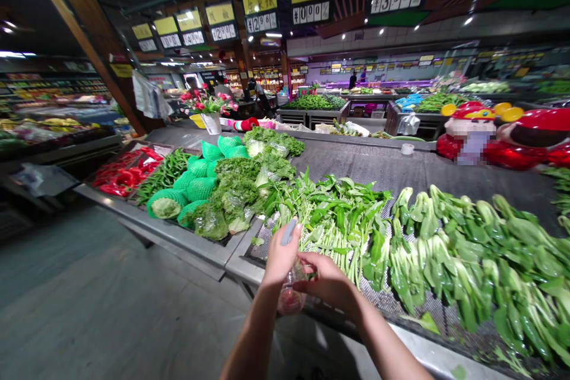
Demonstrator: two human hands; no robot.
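A clear plastic bottle (291, 297), reddish toward its bottom, is between my hands above the front edge of the stall. A slim grey piece (289, 231) shows at the top of my left hand (281, 254); whether it belongs to the bottle I cannot tell. My left hand is closed around the upper part, its fingers mostly hidden. From the right side, my right hand (328, 279) grips the bottle with curled fingers. Just beyond my hands lie long-stemmed leafy greens (332, 208), and bok choy (445, 249) spreads out to the right.
Frilly lettuce (240, 181), green-netted vegetables (200, 187), green chillies (167, 172) and red peppers (122, 181) lie to the left. A metal ledge (178, 243) edges the stall. Red figures (472, 136) stand at the back right. Price signs (396, 0) hang overhead.
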